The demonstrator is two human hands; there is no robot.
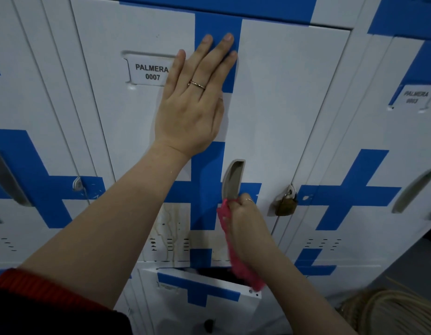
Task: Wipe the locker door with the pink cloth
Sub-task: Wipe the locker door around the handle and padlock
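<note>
White metal crossed with blue bands makes up the locker door (282, 105), which fills the middle of the view. A label (149, 71) reading "PALMERA 0007" is set in a recess near its upper left. The left hand (193, 102) is laid flat and open against the door, fingers spread upward over a vertical blue band, and a thin ring (197, 84) is worn on one finger. Lower down, the pink cloth (236, 250) is gripped in the closed right hand (245, 221), which is pressed to the door just below the recessed grey handle (232, 180); the cloth is bunched at the knuckles and trails down along the wrist. A brass padlock (286, 203) hangs at the door's right edge, near the right hand but apart from it. Brownish streaked stains (169, 228) are seen on the white panel to the left of the cloth, above a row of vent slots (169, 244). Below, a smaller door (204, 301) is tilted ajar, with a dark gap showing above it.
</note>
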